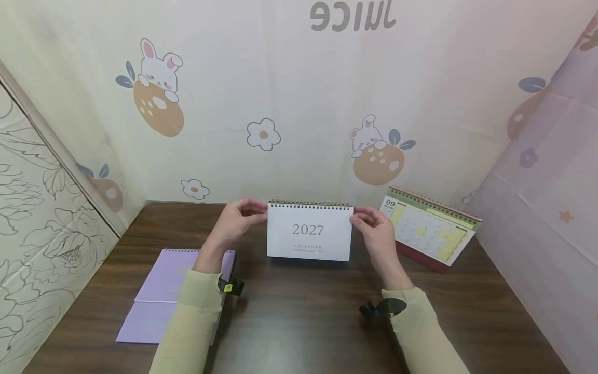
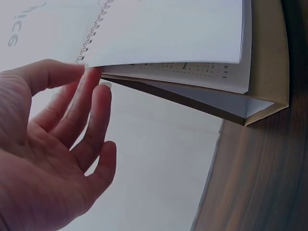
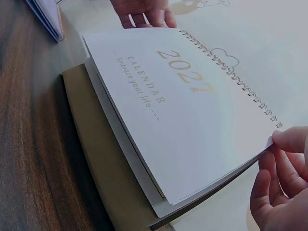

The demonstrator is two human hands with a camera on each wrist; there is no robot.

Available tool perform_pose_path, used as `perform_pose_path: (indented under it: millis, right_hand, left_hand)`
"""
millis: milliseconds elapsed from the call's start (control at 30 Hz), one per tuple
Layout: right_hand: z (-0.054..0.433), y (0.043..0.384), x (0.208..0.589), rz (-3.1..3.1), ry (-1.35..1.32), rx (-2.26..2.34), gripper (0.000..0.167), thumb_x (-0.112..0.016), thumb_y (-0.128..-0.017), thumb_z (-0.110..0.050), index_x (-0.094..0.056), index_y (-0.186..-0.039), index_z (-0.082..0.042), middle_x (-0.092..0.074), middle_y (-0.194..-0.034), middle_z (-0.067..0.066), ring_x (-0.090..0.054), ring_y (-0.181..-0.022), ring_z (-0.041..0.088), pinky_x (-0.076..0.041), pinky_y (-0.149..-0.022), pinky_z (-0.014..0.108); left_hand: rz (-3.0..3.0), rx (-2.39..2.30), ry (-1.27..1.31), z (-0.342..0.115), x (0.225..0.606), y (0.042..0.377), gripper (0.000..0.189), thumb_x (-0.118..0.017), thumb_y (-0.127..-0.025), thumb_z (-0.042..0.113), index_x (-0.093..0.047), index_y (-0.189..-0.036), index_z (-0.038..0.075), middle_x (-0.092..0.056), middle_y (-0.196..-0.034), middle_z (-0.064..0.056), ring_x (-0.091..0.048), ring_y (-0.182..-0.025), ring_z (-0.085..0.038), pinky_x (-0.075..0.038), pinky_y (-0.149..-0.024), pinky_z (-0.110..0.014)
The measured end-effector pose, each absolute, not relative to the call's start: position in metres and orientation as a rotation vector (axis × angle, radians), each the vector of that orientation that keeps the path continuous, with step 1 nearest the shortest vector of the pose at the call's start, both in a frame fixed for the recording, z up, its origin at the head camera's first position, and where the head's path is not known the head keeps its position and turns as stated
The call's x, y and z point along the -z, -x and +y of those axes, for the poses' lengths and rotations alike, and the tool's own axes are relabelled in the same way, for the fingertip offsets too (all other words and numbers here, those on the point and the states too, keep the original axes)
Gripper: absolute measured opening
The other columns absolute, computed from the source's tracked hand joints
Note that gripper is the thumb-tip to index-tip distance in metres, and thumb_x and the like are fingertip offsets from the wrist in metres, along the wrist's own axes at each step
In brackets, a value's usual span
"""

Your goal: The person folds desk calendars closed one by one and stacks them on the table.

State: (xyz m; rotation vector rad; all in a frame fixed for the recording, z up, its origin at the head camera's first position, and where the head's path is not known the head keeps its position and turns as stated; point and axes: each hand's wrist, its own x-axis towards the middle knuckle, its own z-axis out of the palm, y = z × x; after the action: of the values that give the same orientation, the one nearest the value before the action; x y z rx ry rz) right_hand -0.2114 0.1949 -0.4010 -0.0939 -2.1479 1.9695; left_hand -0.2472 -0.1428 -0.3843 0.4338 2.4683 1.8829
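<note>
Nearest, along the bottom of the frame, two pale sleeves (image 1: 184,327) reach forward over the dark wood table (image 1: 289,322); each wrist carries a black strap (image 1: 384,308). At lower left, a purple calendar (image 1: 159,285) lies partly under the left forearm.

Ahead of the forearms, at centre frame, is the white 2027 calendar (image 1: 309,230). Its long axis runs left to right, squarely between the hands, and its wire binding (image 1: 310,204) forms the upper edge. The left hand (image 1: 233,223) pinches the upper left corner between thumb and fingertips, its remaining fingers loosely bent. The right hand (image 1: 377,234) pinches the upper right side, thumb in front, fingers behind. Neither hand is nearer: both touch the calendar, one at each end. The wrist views show a brown base (image 3: 96,144) behind the pages; I cannot tell whether it bears fully on the table.

At right, beyond the right hand, a yellow-and-green calendar (image 1: 425,231) sits angled. Farthest back hangs a printed curtain (image 1: 308,104).
</note>
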Motion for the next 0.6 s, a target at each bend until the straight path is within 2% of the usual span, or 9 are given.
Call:
perform_pose_path:
  millis: [200,333,600]
  right_hand:
    - [0.195,0.211,0.404,-2.246,0.127,-1.876,0.035,-0.071,-0.095,-0.022,-0.065,-0.123,-0.002,-0.066,-0.112,0.01,-0.058,-0.104,0.018,-0.047,-0.09,0.026]
    - [0.197,0.214,0.405,-2.304,0.125,-1.844,0.036,-0.069,-0.096,-0.024,-0.066,-0.124,0.0,-0.064,-0.121,0.015,-0.057,-0.106,0.019,-0.045,-0.091,0.028]
    - [0.202,0.216,0.41,-2.369,0.032,-1.706,0.032,-0.068,-0.097,-0.023,-0.069,-0.119,-0.001,-0.062,-0.121,0.012,-0.055,-0.111,0.024,-0.043,-0.095,0.039]
  left_hand:
    - [2.493,-1.878,-0.336,-0.135,0.381,0.244,0.031,-0.078,-0.088,0.013,-0.07,-0.115,0.0,-0.071,-0.103,-0.013,-0.061,-0.094,-0.023,-0.051,-0.081,-0.035]
    - [2.555,-1.873,-0.325,-0.132,0.39,0.25,0.026,-0.08,-0.086,0.014,-0.073,-0.108,0.003,-0.072,-0.098,-0.01,-0.062,-0.092,-0.024,-0.051,-0.077,-0.033]
    - [2.723,-1.636,-0.319,-0.129,0.393,0.251,0.023,-0.078,-0.088,0.024,-0.077,-0.105,0.009,-0.072,-0.105,-0.005,-0.062,-0.094,-0.023,-0.052,-0.079,-0.037]
